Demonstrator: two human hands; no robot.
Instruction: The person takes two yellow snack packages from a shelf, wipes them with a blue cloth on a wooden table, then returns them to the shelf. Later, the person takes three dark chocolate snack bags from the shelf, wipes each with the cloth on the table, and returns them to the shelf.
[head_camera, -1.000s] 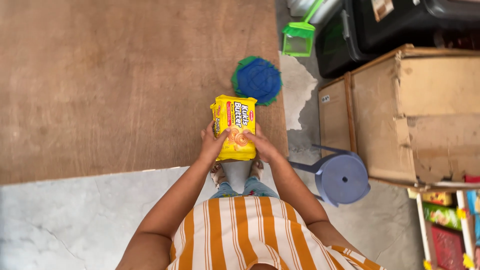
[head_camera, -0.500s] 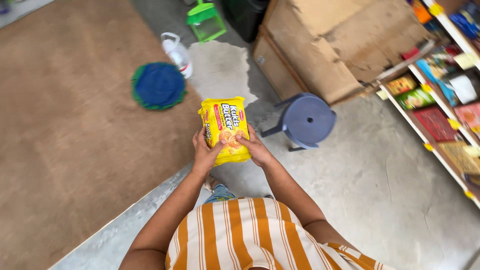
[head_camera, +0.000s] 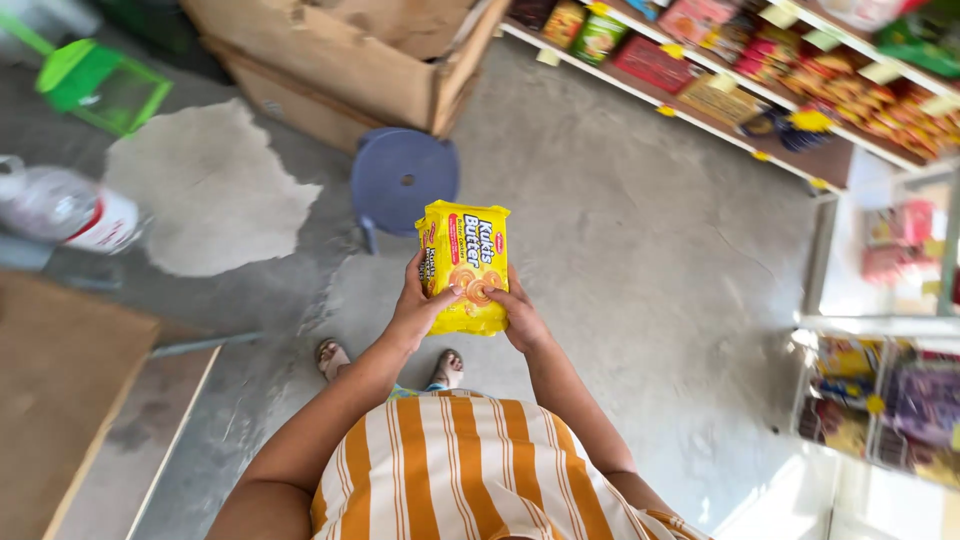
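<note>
both hands, left hand (head_camera: 415, 310) and right hand (head_camera: 520, 318), clasp the yellow biscuit pack (head_camera: 465, 265) at chest height over the concrete floor (head_camera: 640, 250), carried but not yet set on the shelf (head_camera: 720, 110)

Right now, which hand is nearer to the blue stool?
Left. The left hand grips the yellow packet just below the blue stool; the right hand is lower, farther right.

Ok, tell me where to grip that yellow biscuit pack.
Grip the yellow pack by its lower long edges, one hand from each side, as the left hand and right hand do now. It is flat and wide, so side holds probably steady it best.
</note>
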